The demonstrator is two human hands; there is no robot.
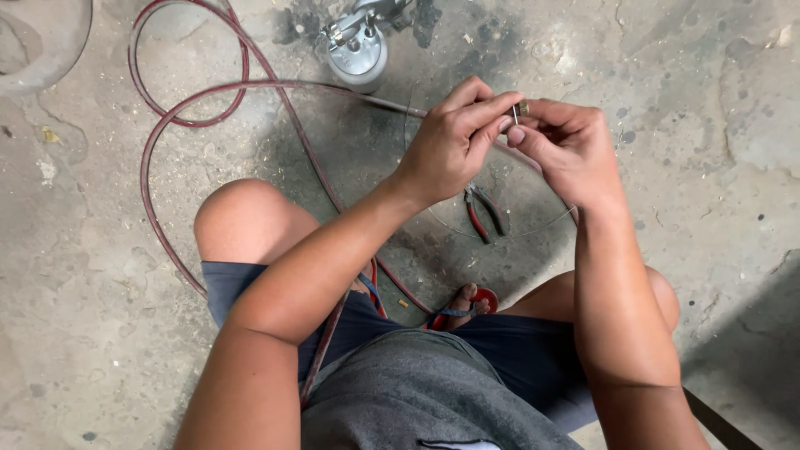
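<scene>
My left hand (454,142) and my right hand (565,148) meet fingertip to fingertip above the floor. Between them they pinch a small metal fitting (520,109) with a thin pin sticking down from it. A thin wire (500,234) loops down from the hands in an arc over the floor. The end of a dark red hose (217,87) with a metal tip passes just behind my left hand. Pliers with red handles (482,212) lie on the concrete below my hands.
A metal spray gun with its cup (358,46) lies on the stained concrete floor at the top. The red hose coils at the upper left and runs under my legs. My knees and a foot in a red sandal (467,307) are below.
</scene>
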